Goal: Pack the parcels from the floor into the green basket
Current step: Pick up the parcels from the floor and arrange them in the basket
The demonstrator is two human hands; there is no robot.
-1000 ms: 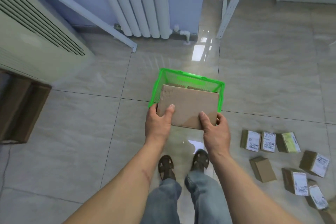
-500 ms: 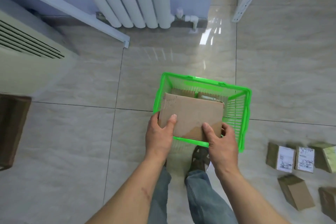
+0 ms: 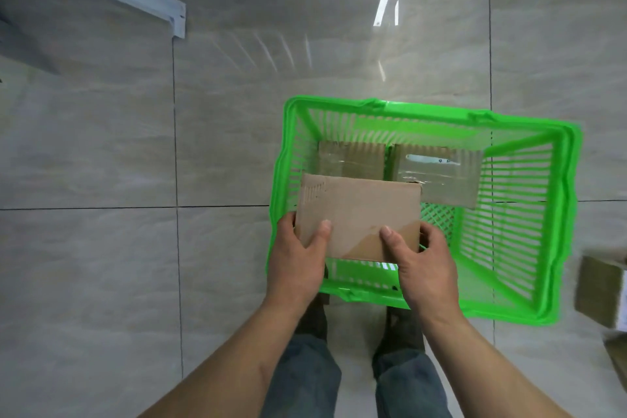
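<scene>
Left hand (image 3: pixel 296 261) — thumb on top, gripping the cardboard box (image 3: pixel 359 215) at its near-left corner. Box: held flat above the near-left part of the green basket (image 3: pixel 563 214). Right hand (image 3: pixel 425 268) — gripping the near-right corner. Inside the basket: two taped parcels (image 3: pixel 437 168) against the far wall. Floor, far right: another parcel (image 3: pixel 602 288).

Both my bare forearms reach forward from the bottom of the view, angled in toward each other. My left hand (image 3: pixel 297 256) grips the near left corner of the cardboard parcel (image 3: pixel 359 217), thumb laid flat on its top face and the fingers tucked out of sight beneath. My right hand (image 3: pixel 422 265) holds the near right corner the same way, thumb pressed on top, the other fingers curled round the right edge. Both wrists are straight, palms facing each other, hands level and close together.
</scene>
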